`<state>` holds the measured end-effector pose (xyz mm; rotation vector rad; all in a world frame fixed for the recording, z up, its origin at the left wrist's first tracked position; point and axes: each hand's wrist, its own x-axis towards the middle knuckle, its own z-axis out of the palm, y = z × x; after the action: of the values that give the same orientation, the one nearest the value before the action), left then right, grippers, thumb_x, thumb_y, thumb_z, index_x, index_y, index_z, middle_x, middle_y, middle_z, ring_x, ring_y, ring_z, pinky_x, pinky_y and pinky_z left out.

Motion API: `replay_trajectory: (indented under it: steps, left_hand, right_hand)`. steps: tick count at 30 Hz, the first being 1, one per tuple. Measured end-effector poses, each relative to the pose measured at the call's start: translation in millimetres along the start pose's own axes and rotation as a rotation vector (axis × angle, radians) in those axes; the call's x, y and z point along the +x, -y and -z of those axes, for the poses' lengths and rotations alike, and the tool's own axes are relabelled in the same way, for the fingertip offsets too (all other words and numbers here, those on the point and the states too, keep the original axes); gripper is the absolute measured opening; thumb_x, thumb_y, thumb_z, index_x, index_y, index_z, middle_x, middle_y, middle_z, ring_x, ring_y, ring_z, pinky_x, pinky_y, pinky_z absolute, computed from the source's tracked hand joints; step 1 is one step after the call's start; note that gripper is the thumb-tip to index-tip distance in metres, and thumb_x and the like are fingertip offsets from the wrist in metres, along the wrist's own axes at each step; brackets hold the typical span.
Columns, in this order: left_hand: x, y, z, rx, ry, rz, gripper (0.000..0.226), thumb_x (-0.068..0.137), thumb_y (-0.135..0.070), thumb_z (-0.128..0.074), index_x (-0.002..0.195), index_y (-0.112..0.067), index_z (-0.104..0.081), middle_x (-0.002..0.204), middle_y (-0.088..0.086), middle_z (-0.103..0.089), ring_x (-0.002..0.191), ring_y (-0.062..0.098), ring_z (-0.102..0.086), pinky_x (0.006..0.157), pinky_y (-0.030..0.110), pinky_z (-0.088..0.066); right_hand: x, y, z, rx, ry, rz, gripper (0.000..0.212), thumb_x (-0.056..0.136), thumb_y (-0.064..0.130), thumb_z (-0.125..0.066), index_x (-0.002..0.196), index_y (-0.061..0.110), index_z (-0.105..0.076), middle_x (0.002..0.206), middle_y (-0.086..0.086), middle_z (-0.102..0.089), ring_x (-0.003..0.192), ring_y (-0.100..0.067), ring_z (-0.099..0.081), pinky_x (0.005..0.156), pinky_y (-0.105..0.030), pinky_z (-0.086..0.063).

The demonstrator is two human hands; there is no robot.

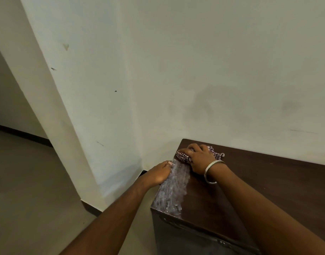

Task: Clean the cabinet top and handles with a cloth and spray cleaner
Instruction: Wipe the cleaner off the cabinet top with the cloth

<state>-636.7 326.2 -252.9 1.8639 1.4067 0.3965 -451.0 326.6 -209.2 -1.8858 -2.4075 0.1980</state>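
A dark brown wooden cabinet (pixel 268 181) stands against the wall at the lower right. A whitish wet streak (pixel 173 186) runs along the left part of its top. A red-and-white checked cloth (pixel 183 156) lies bunched at the far left corner of the top. My right hand (pixel 198 159), with a metal bangle on the wrist, lies over the cloth with its fingers curled onto it. My left hand (pixel 160 173) holds the left edge of the cabinet top, thumb on the wet surface. No spray bottle is in view.
A pale wall (pixel 213 70) rises directly behind the cabinet and a wall corner (pixel 84 107) juts out at the left. Grey floor (pixel 29 199) with a dark skirting strip lies to the left of the cabinet.
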Motion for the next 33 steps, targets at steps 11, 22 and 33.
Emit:
replay_trajectory:
  steps: [11, 22, 33]
  left_hand:
    - [-11.4, -11.7, -1.0, -0.16, 0.0, 0.039, 0.038, 0.106, -0.03, -0.023, 0.112, -0.023, -0.059, 0.113, -0.002, -0.062, 0.101, 0.013, -0.057, 0.091, 0.031, -0.045]
    - [-15.9, -15.8, -1.7, -0.184, -0.003, 0.111, 0.038, 0.103, -0.028, -0.029, 0.113, -0.014, -0.063, 0.112, 0.007, -0.066, 0.101, 0.021, -0.062, 0.095, 0.038, -0.048]
    - [-39.4, -20.6, -2.1, -0.296, 0.034, 0.22, 0.039, 0.105, -0.029, -0.025, 0.118, -0.013, -0.058, 0.117, 0.01, -0.063, 0.109, 0.025, -0.06, 0.094, 0.036, -0.047]
  right_hand:
    - [-15.6, 6.4, -5.6, 0.025, -0.007, 0.068, 0.056, 0.092, 0.022, -0.047, 0.141, 0.044, -0.031, 0.146, 0.006, -0.028, 0.136, -0.033, -0.018, 0.114, -0.048, -0.022]
    - [-38.0, 10.9, -8.4, 0.053, -0.042, 0.069, 0.054, 0.093, 0.023, -0.047, 0.139, 0.046, -0.033, 0.145, 0.008, -0.028, 0.136, -0.029, -0.018, 0.113, -0.046, -0.023]
    - [-51.5, 27.5, -7.3, 0.071, -0.042, 0.054, 0.055, 0.091, 0.021, -0.049, 0.139, 0.045, -0.034, 0.145, 0.007, -0.028, 0.135, -0.03, -0.018, 0.113, -0.046, -0.019]
